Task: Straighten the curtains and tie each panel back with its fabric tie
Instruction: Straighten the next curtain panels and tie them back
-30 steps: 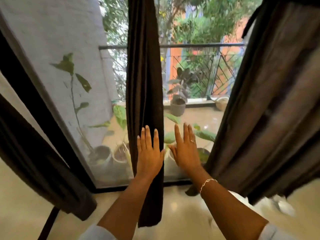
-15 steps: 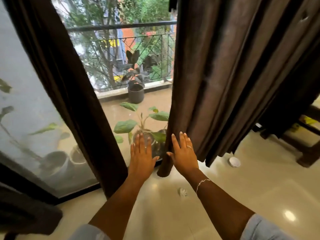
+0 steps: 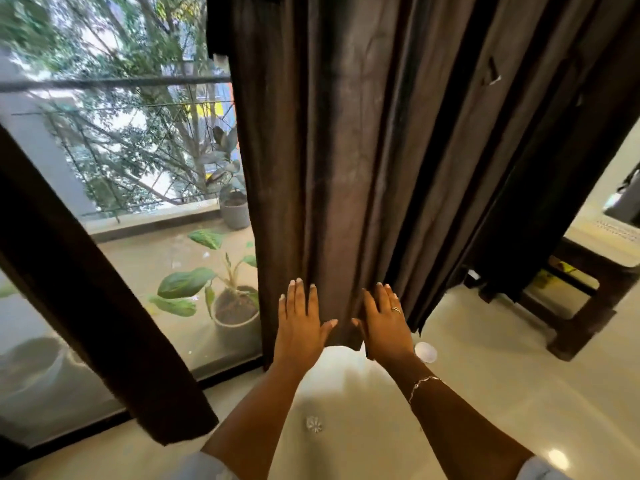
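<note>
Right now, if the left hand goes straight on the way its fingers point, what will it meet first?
The left hand already lies flat on the brown curtain panel, fingers pointing up along it. Going straight on, it would probably only slide up the fabric folds; nothing else shows in that line.

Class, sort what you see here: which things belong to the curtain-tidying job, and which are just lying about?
Job: brown curtain panel, left hand, right hand, second curtain panel.

Lying about: potted plant, grey pot, white disc, wooden bench.
</note>
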